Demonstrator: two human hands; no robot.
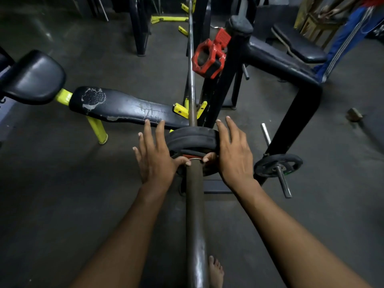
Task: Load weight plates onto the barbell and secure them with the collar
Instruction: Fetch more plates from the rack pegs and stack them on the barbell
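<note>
The barbell (pixel 195 215) runs from the bottom of the head view up the middle, resting on the yellow hooks of the rack. Black weight plates (pixel 190 139) sit on its sleeve, stacked together. My left hand (pixel 154 156) lies flat against the left side of the near plate, fingers straight and spread, thumb touching the plate next to the sleeve. My right hand (pixel 232 154) presses the right side the same way, thumb at the sleeve. A red collar (pixel 207 57) hangs on the black upright beyond the plates, apart from both hands.
A worn black bench (pixel 124 108) on yellow legs lies to the left. A small black plate (pixel 278 165) sits on a storage peg at the right. A black frame (pixel 299 104) stands on the right. A person in blue trousers (pixel 342 44) stands at the far right. My bare foot (pixel 216 271) is below.
</note>
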